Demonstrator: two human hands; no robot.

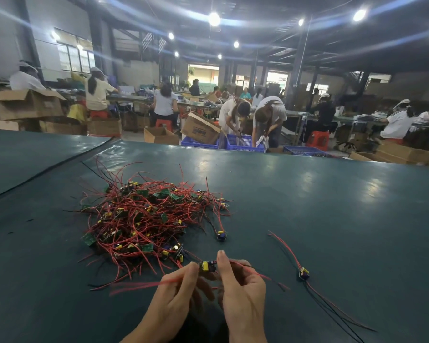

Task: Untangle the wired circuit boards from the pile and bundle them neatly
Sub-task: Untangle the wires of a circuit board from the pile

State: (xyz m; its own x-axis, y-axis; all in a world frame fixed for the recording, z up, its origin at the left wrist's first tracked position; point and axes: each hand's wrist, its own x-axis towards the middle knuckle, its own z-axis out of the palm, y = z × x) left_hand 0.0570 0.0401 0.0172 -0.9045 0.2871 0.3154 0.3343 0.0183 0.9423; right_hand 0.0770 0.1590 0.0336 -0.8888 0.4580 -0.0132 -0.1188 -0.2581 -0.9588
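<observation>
A dark green tabletop (307,194) is seen filling the lower half of the view. Its covering is glossy, and a seam crosses it at the far left. Beyond its far edge, a work hall is shown in which seated and bending people are occupied at benches. An open cardboard box (201,128) and blue crates (243,144) are set on the floor there.

On the left-centre part of the tabletop a tangled pile (144,216) of wired circuit boards is spread. Small green boards with yellow parts are buried in loops of red and black wire, and loose ends stick out all round.

Near the front edge, just in front of the pile, the left hand (174,293) and the right hand (240,290) are raised close together. Both are closed on a small circuit board (206,266), which is pinched between them at its two ends. The right forefinger is held nearly straight up beside it. Red wires (134,285), blurred, are trailed from the left hand to the left, and another red wire is led across the right hand's curled fingers to the right.

A separated board (304,273) is laid on the tabletop well to the right of the hands, with its red and black wires stretched out. One more board (221,235) is seen lying at the pile's right edge, with its wires running back into the pile.
</observation>
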